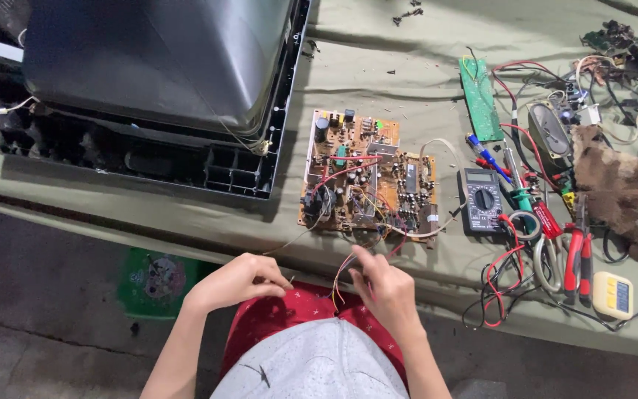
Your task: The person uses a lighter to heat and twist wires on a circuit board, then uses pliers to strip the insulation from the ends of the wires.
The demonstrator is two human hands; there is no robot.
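Observation:
A tan circuit board packed with components lies on the olive-covered table, and thin coloured wires trail from its near edge down to my hands. My left hand pinches the end of a thin wire at the table's front edge. Just to its right, my right hand holds several of the coloured wires between its fingertips. Both hands hover over my lap, below the board.
A large grey picture tube in a black frame fills the left of the table. Right of the board lie a multimeter, a green board strip, red-handled pliers, scissors, screwdrivers, tangled leads and a brown rag.

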